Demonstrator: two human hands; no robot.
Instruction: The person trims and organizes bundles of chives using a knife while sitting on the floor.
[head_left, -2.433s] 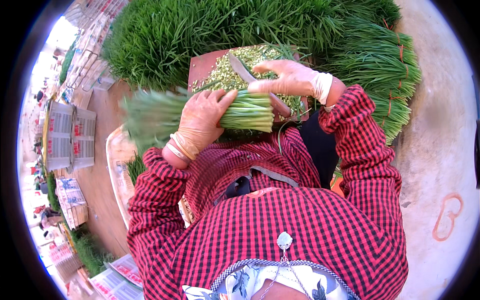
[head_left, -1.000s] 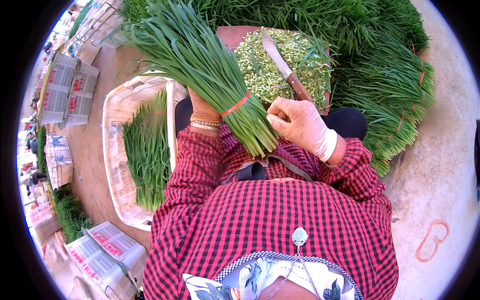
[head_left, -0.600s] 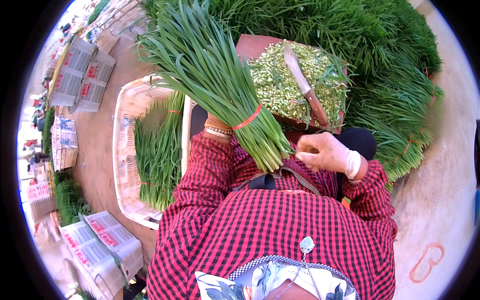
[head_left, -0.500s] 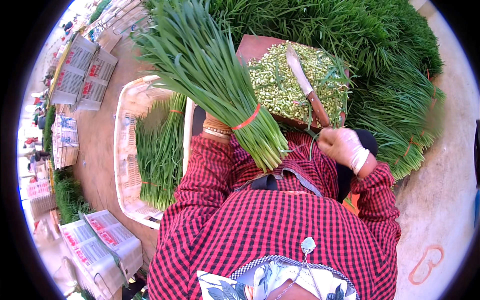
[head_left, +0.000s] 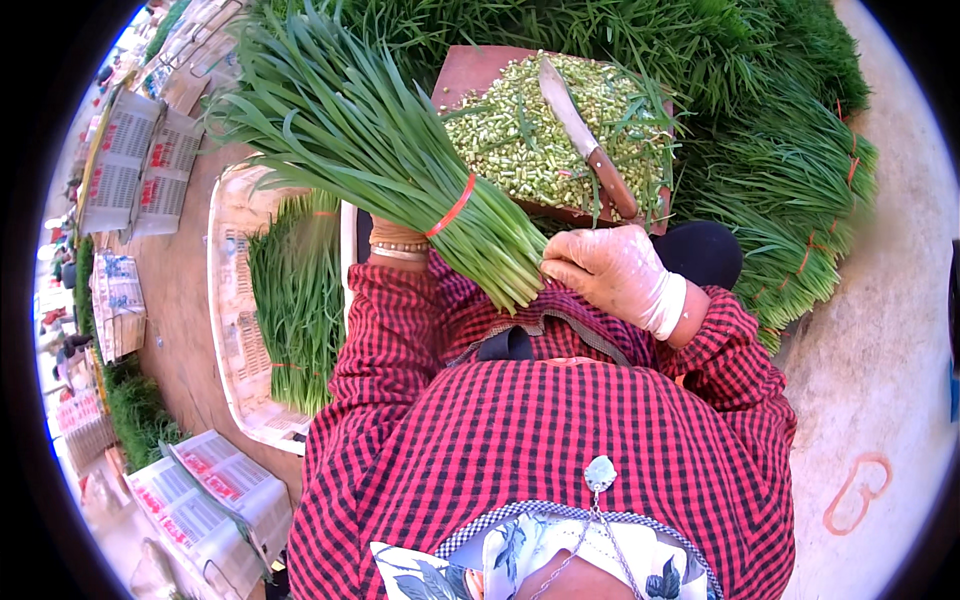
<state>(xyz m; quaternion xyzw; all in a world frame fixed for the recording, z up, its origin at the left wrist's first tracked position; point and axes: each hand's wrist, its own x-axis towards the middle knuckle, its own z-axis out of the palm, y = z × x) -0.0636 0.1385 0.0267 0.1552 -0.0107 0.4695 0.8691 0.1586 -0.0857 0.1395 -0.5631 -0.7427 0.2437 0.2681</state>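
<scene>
A thick bunch of Chinese chives [head_left: 400, 165], tied with an orange-red band [head_left: 452, 205], slants across my lap with its pale cut ends toward me. My left hand [head_left: 395, 235], in a glove with bangles at the wrist, bears the bunch from below; its fingers are hidden under the leaves. At the stem ends, my gloved right hand [head_left: 608, 268] is closed in a pinch, and what lies between its fingertips is too small to make out. Just beyond it, a knife [head_left: 585, 135] with a wooden handle rests on a heap of chopped stem pieces [head_left: 500, 140].
The heap sits on a reddish board [head_left: 470, 72]. Piles of loose and banded chives [head_left: 780, 230] spread behind and to the right. At my left stands a white plastic crate [head_left: 225, 330] holding banded bunches [head_left: 295, 300]. White crates [head_left: 215, 500] stand farther left.
My right hand has moved left from beside the knife handle to the cut ends of the bunch. The view has shifted slightly; my left hand still supports the bunch.
</scene>
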